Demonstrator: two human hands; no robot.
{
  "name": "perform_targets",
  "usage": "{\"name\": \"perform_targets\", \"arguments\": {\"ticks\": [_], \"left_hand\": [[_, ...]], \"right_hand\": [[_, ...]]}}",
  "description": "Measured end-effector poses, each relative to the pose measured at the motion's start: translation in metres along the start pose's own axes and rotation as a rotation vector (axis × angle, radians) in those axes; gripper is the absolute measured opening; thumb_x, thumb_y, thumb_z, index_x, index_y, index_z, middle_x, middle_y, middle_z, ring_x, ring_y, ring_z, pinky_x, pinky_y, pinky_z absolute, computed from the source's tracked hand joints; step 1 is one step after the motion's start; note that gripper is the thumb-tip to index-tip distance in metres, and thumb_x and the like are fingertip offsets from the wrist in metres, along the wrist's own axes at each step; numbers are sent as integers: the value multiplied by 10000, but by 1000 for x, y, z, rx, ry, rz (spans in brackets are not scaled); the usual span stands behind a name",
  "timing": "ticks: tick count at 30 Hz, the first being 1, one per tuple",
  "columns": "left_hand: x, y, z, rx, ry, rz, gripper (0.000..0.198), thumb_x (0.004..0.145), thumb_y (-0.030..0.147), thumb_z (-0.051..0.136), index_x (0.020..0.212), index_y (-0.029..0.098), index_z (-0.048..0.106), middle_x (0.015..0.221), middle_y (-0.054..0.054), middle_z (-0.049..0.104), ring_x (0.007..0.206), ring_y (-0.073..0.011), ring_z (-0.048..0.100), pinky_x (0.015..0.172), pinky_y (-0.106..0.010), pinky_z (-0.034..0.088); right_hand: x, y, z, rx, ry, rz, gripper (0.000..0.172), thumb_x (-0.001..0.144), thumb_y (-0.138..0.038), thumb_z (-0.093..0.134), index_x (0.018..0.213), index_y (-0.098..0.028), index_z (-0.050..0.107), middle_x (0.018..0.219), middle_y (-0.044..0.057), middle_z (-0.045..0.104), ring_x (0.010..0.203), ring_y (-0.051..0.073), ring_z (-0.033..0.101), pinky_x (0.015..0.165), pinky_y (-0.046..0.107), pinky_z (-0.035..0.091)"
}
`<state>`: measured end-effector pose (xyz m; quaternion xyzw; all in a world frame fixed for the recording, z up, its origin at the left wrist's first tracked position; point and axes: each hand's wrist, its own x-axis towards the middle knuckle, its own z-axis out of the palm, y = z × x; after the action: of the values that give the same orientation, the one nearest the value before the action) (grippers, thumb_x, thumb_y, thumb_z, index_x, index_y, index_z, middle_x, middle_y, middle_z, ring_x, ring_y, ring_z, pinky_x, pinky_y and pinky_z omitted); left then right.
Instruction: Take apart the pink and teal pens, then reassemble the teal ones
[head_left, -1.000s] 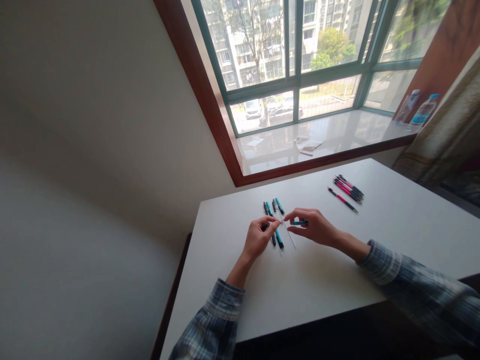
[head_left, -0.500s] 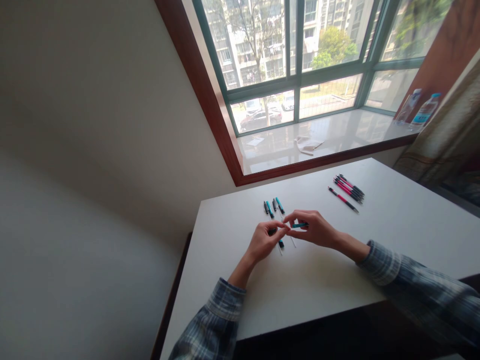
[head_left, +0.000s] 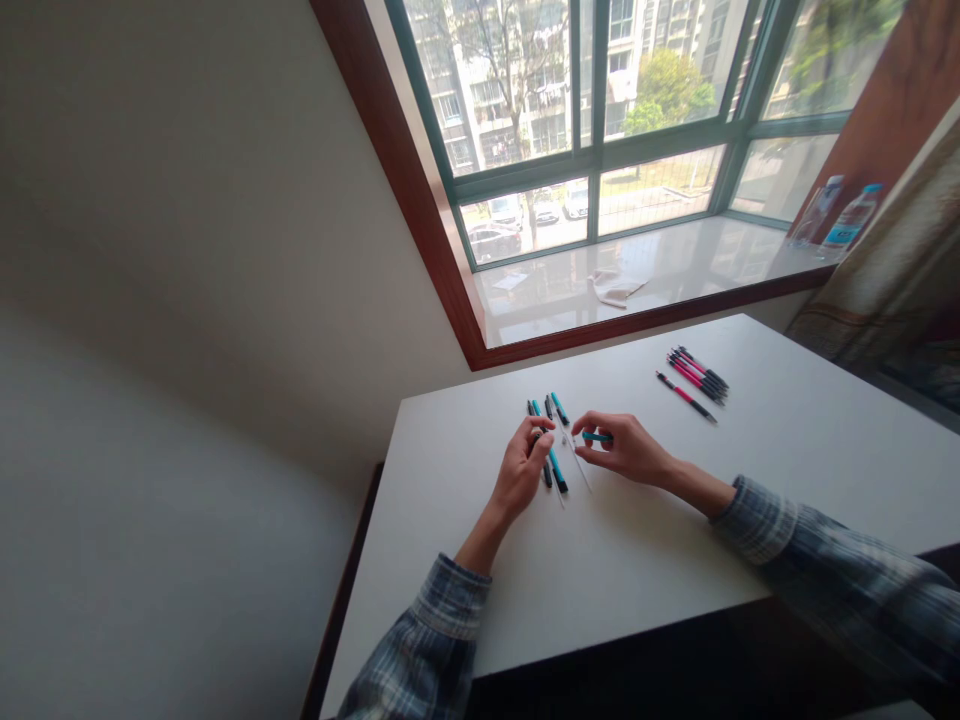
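**Count on the white table: two hands, pens in two groups.**
One left hand (head_left: 521, 472), one right hand (head_left: 626, 450); one teal pen (head_left: 598, 437) in the right hand. Left of it, at least three teal-and-black pens (head_left: 557, 473), partly hidden. To the far right, one pink-and-black pen (head_left: 685, 396) apart, about five more bunched. On the far window sill (head_left: 675, 250), two plastic bottles (head_left: 851, 215), one white cloth (head_left: 616, 289).
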<state>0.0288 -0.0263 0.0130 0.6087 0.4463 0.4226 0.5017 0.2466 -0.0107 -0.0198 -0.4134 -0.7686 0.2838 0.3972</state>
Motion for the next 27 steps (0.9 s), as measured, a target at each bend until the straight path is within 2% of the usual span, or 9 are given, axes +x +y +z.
{"name": "perform_targets", "arguments": {"ticks": [4,7,10,14,23,25,27], "left_hand": [[1,-3,0,-141,56,-37,175,887,342,490,1015,225,514,715,47,439,596,-123,374,598,-248,361],[-1,-3,2,-126,50,-27,157,873,304,472,1011,233,495,774,34,473,622,-128,399,616,-254,378],[-6,-2,5,11,41,24,109,927,311,468,977,232,523,815,17,502,668,-141,441,643,-261,390],[-9,1,7,222,45,116,175,995,350,459,944,224,570,805,7,538,682,-156,467,665,-273,383],[-7,1,7,252,148,177,280,1013,414,494,981,210,683,967,-53,662,845,-197,580,797,-287,433],[-7,0,6,267,167,180,310,1021,430,483,986,206,694,914,-43,655,796,-187,572,765,-280,431],[-6,-2,4,275,161,148,322,1019,449,489,1022,203,696,780,-8,607,666,-162,517,662,-267,403]], "right_hand": [[3,7,0,-31,-61,42,218,851,-327,726,1035,-210,739,787,-3,688,599,111,547,596,227,439],[6,9,-1,-36,-94,67,227,843,-324,721,1037,-213,757,792,-2,694,624,119,569,625,233,451],[8,9,-1,-43,-99,91,236,841,-328,725,1046,-221,767,802,-1,705,650,128,590,654,242,461],[11,11,-1,-73,-106,117,240,842,-338,732,1054,-236,777,799,3,721,701,150,636,689,253,472],[12,20,3,-87,-128,104,256,850,-348,744,1080,-244,784,808,15,755,681,159,659,706,268,496],[11,18,2,-78,-118,100,248,867,-357,729,1077,-236,782,794,15,745,659,153,638,696,269,495],[10,13,2,-57,-96,84,229,892,-369,708,1058,-228,778,764,7,725,631,142,606,673,262,488]]}}
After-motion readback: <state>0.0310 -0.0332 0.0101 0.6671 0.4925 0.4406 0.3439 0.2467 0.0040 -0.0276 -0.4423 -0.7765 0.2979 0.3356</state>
